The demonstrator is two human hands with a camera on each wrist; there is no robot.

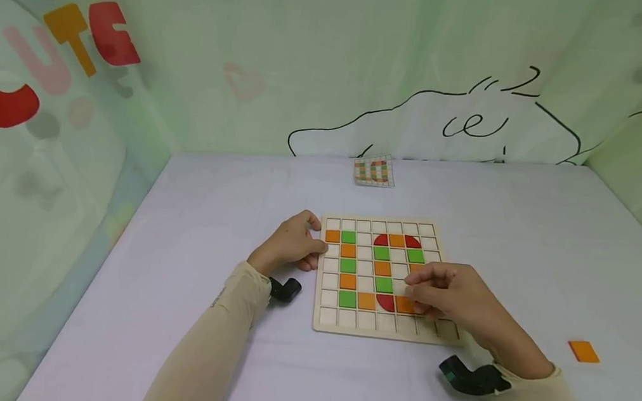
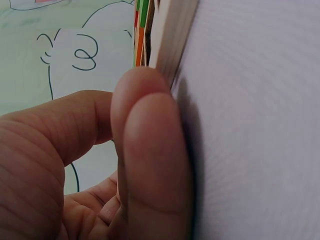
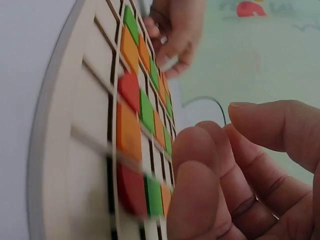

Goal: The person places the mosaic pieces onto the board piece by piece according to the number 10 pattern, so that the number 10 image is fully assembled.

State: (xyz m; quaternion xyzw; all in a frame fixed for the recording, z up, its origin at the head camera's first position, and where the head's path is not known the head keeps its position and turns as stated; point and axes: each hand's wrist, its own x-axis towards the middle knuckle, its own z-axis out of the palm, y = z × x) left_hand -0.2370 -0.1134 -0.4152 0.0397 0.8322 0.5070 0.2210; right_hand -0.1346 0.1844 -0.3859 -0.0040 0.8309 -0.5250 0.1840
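A wooden grid board lies on the table, with orange, green and red pieces in several of its cells. At its left side my left hand holds the edge, thumb tip on the rim and fingers curled against the side. In the left wrist view, fingertips meet the board's edge. My right hand hovers over the lower right of the board, nothing visible between thumb and fingers, and hides some cells. Close to those fingers, the right wrist view shows a red quarter-round piece and an orange square.
A small card with a printed coloured grid pattern lies behind the board. One loose orange square tile is on the table to the right. A printed cloth hangs behind the table.
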